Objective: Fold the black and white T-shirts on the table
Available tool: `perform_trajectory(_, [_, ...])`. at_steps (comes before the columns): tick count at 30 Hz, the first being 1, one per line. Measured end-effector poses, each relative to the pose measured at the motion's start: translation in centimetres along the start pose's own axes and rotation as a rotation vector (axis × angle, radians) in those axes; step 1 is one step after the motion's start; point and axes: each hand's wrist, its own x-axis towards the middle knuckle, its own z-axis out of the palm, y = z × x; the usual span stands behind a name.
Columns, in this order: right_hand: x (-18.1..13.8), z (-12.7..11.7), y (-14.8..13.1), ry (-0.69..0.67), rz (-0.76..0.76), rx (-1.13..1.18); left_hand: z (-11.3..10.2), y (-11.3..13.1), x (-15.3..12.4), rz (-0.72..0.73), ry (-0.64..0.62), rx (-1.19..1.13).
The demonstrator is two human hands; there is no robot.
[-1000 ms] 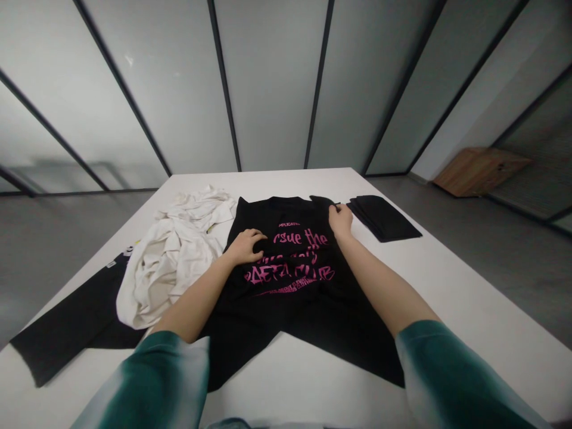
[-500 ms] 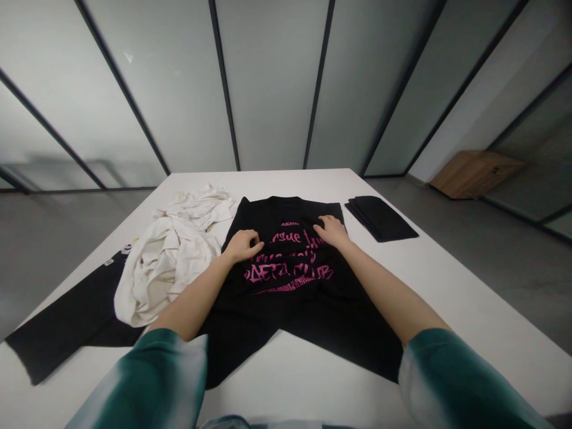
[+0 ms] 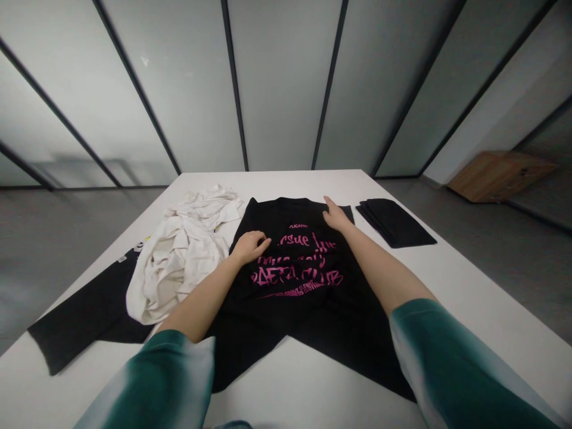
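Beside a crumpled white garment [image 3: 179,265], the left hand [image 3: 250,245] is rested with fingers curled on the black T-shirt [image 3: 295,298], which is spread flat on the white table [image 3: 447,280]; whether cloth is pinched cannot be told. The right hand [image 3: 336,215] is laid open on its far edge.

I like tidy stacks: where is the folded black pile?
In the head view, the folded black pile lies far right on the white table, just right of the right hand and black T-shirt.

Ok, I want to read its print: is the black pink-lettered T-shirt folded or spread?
Spread: the black pink-lettered T-shirt lies flat, print up, hem fanned, left hand and right hand on it. Sleeves: cannot tell.
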Motion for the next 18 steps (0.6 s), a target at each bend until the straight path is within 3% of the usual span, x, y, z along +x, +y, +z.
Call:
perform_trajectory(5, [-2.4, 0.2, -0.2, 0.013, -0.03, -0.068, 0.2, -0.1, 0.0, 0.026, 0.022, 0.066])
perform_trajectory(9, [-6.4, 0.1, -1.1, -0.139, -0.089, -0.218, 0.8, -0.4, 0.0, 0.03, 0.054, 0.146])
perform_trajectory(13, [-10.1, 0.5, -1.8, -0.295, -0.042, -0.298, 1.7, -0.7, 0.0, -0.055, -0.02, 0.234])
perform_trajectory(18, [-10.2, 0.3, -1.3, -0.274, 0.006, -0.165, 1.7, -1.2, 0.4, -0.116, -0.05, 0.161])
